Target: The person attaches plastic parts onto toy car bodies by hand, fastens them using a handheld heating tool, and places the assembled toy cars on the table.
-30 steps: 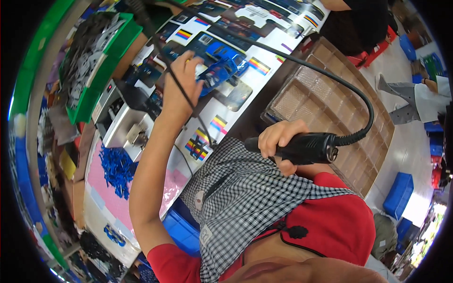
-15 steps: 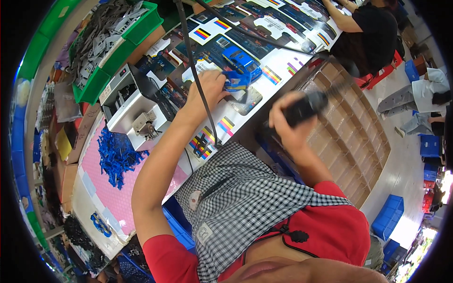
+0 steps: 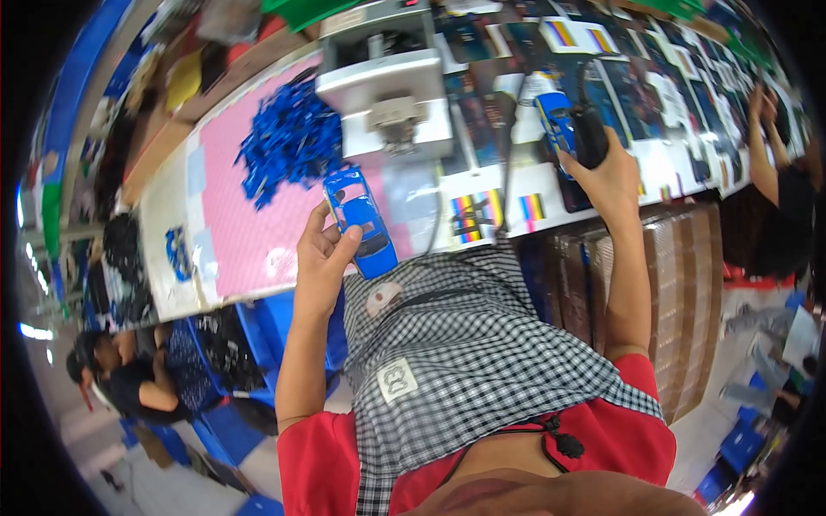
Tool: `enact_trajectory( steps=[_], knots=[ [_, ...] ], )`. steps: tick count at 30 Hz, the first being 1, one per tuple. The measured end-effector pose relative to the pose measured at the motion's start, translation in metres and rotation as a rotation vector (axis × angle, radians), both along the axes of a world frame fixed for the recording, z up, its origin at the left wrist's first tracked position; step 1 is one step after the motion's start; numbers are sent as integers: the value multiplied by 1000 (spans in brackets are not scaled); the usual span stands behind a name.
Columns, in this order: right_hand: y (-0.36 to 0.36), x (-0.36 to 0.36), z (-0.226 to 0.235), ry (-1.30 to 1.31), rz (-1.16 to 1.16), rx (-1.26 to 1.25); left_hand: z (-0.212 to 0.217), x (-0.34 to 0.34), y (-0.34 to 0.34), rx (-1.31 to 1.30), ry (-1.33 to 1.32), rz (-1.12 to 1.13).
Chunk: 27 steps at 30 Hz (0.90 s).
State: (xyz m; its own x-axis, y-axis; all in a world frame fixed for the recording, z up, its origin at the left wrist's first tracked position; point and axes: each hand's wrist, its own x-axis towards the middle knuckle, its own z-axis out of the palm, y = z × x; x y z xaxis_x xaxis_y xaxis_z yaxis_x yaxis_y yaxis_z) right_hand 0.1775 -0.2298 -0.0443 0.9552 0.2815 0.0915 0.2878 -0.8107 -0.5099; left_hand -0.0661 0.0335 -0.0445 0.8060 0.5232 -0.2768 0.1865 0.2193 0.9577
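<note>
My left hand [image 3: 325, 258] holds a blue toy car body [image 3: 361, 219] just above my checked apron, near the bench's front edge. My right hand [image 3: 607, 168] grips a black power tool [image 3: 589, 138] with a dark cable running up over the bench. The tool's tip is by a second blue car body [image 3: 557, 120] lying on the printed sheets. A grey-white bench machine [image 3: 385, 90] stands between the two hands, farther back.
A heap of small blue parts [image 3: 288, 142] lies on a pink mat [image 3: 249, 224] to the left. Printed colour sheets [image 3: 654, 95] cover the bench on the right. Cardboard trays [image 3: 680, 284] stand below right. Other people work at the left [image 3: 129, 378] and far right [image 3: 774, 163].
The view has swung left along the bench. My left hand came off the bench and now holds a blue car body near my apron. My right hand moved the black tool onto the bench.
</note>
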Motion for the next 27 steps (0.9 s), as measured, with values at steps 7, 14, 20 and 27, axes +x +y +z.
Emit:
enact_trajectory(
  steps=[7,14,20,27],
  knots=[
    [-8,-37,37,-111,-9,511,-26,-36,9,1279,450,84],
    [-7,-84,93,-65,597,1430,-23,-41,43,1102,108,204],
    [65,-128,92,224,577,1134,-73,-48,157,1432,335,289],
    [131,-121,23,-118,883,1183,-37,-80,165,1266,278,267]
  ],
)
